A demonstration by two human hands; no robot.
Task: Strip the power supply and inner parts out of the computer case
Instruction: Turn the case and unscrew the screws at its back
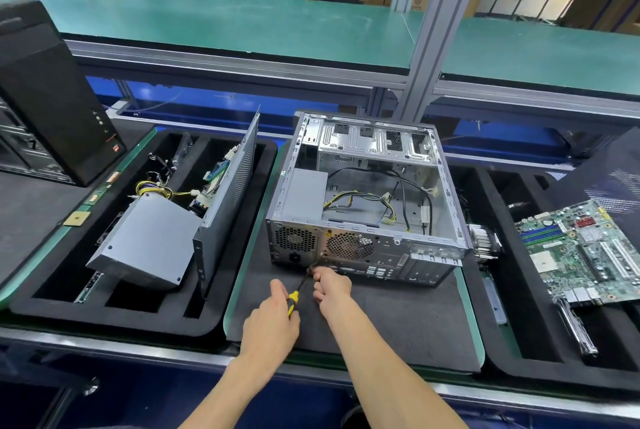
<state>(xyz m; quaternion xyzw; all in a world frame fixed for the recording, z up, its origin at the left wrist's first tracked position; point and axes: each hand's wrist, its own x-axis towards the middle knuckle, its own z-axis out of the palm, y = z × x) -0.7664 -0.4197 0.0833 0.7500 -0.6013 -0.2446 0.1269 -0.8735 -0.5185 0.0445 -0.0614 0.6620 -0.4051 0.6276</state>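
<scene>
Computer case (367,193) lying on its side on the dark foam mat (398,317), open face up, just past both hands. Turned that way so the back panel faces the person and the screws can be reached.

Left hand (273,321) wrapped round the yellow-and-black handle of a screwdriver (297,293). Thin shaft pointing up and away to the bottom edge of the back panel, under the round fan grille. Tip probably on a screw there, but too small to tell for sure.

Right hand (330,285) curled up beside the tip, fingers bent near the shaft, likely to steady it or catch the screw. Hard to see if anything is pinched.

Power supply (304,196), a grey box, sitting inside the case in the corner just beyond the left hand, yellow and black wires (363,201) trailing from it across the case floor. Not out yet.

Far off to the right of the right hand, a green motherboard (585,252) in a tray. To the left of the left hand, another grey power supply box (149,238) leaning in a foam tray.
</scene>
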